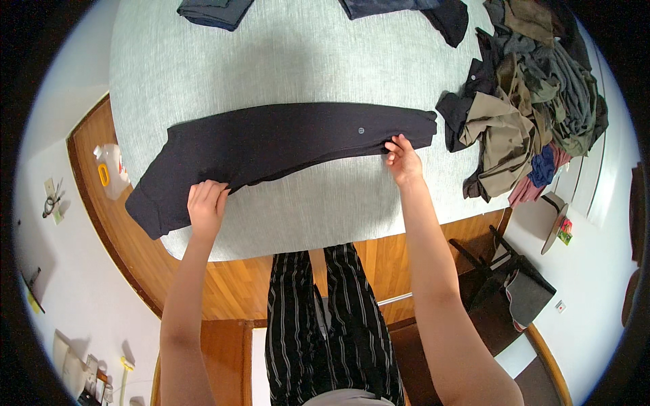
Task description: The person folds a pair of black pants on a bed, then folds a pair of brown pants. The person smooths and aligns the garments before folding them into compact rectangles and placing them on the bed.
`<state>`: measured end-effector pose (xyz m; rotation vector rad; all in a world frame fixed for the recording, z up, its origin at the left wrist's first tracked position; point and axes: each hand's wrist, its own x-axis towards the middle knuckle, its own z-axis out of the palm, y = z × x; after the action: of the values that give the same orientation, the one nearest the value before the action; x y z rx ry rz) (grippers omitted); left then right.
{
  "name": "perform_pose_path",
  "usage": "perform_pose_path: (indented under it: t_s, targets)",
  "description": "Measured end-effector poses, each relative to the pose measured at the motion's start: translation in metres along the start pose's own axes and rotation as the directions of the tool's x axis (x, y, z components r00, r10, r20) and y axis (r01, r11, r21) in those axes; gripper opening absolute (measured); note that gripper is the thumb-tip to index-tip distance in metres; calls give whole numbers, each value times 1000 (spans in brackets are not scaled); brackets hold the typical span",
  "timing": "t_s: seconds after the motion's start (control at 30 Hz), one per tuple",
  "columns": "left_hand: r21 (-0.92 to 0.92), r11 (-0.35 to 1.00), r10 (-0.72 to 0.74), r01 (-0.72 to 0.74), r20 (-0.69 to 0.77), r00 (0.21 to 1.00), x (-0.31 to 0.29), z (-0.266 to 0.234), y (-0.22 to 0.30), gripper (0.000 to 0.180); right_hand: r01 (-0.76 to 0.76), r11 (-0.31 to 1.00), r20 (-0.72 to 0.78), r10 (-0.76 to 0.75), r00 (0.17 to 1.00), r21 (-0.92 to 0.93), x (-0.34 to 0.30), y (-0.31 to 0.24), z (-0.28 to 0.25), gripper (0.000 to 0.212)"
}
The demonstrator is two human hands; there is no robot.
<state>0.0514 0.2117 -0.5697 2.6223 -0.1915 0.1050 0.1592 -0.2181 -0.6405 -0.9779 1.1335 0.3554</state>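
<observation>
A pair of black leggings (271, 135), folded lengthwise, lies flat across a large pale grey-green padded surface (291, 210). Its wide waist end is at the left, and the narrow leg end, with a small round light mark, is at the right. At the near edge, by the crotch, my left hand (207, 204) has its fingers closed on the fabric. My right hand (404, 161) is at the near edge of the leg close to the hem, its fingers loosely curled and apart, fingertips touching the cloth.
Folded dark clothes (215, 12) and a dark blue garment (386, 7) lie along the far side. A heap of rumpled clothes (508, 135) covers the right side. On the floor stand a clear jug (114, 172) at left and a black chair (508, 271) at right.
</observation>
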Motion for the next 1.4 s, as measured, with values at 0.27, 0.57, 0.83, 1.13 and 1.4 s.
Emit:
perform_pose_path:
  t_s: [0.27,0.57,0.83,1.13,1.4]
  targets:
    - [-38,999,16,-14,40,999,3,-8,-5,8,452,888,-312,-455,834,-87,26,-21,11,18]
    - [-71,997,6,-3,40,999,5,-6,-6,8,364,851,-181,-453,873,-379,43,-67,-13,16]
    - [-78,997,-8,13,53,999,7,-9,-7,8,297,691,-213,-550,808,-658,37,-76,-10,21]
    - [-73,997,-18,22,58,998,7,-12,-6,7,780,585,295,-722,626,-223,8,-116,-16,6]
    - [-73,997,34,-28,80,996,4,-7,-6,8,622,747,393,-513,763,-235,-15,-143,-44,4]
